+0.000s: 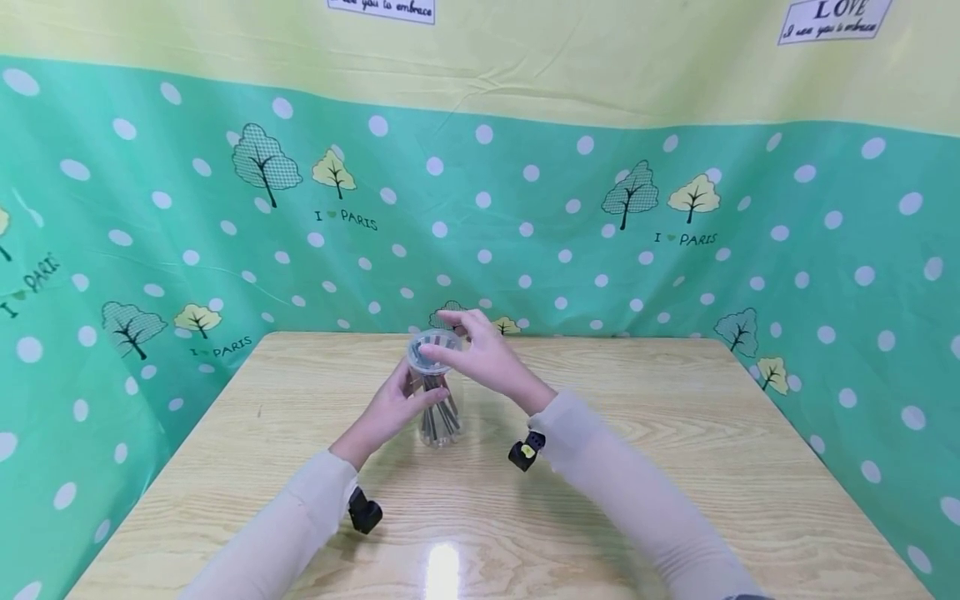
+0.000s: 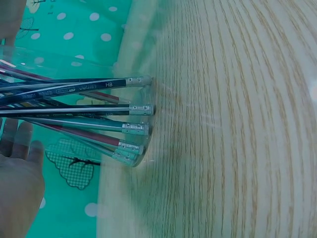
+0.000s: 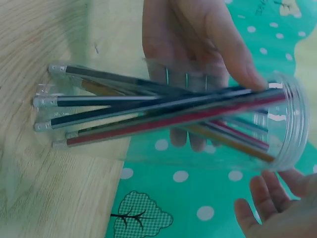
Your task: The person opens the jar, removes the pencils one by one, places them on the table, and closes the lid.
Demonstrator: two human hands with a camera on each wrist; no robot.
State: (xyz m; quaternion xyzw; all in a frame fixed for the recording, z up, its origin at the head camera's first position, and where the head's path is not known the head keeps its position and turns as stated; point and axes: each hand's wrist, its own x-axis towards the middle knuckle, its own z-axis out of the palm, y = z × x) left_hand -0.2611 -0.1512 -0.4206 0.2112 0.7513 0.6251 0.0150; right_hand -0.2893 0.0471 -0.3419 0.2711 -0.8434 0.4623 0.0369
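Note:
A clear plastic jar [image 1: 440, 435] stands upright on the table with several pencils [image 3: 163, 116] leaning inside, their metal eraser ends at the bottom. My left hand [image 1: 390, 408] holds the jar from the left, thumb across the near side. Through the plastic, its fingers [image 2: 20, 141] show behind the pencils. Over the jar's round top [image 1: 420, 364] spreads my right hand [image 1: 487, 354], thumb above the near side and fingers toward the far edge. In the right wrist view its fingers [image 3: 262, 196] lie loosely beside the ridged rim [image 3: 298, 124]; whether they touch it, I cannot tell.
The wooden table [image 1: 637, 467] extends around the jar on both sides. A green and yellow patterned cloth [image 1: 525, 200] hangs behind the table and along its sides. Black wrist cameras [image 1: 365, 510] sit under both sleeves.

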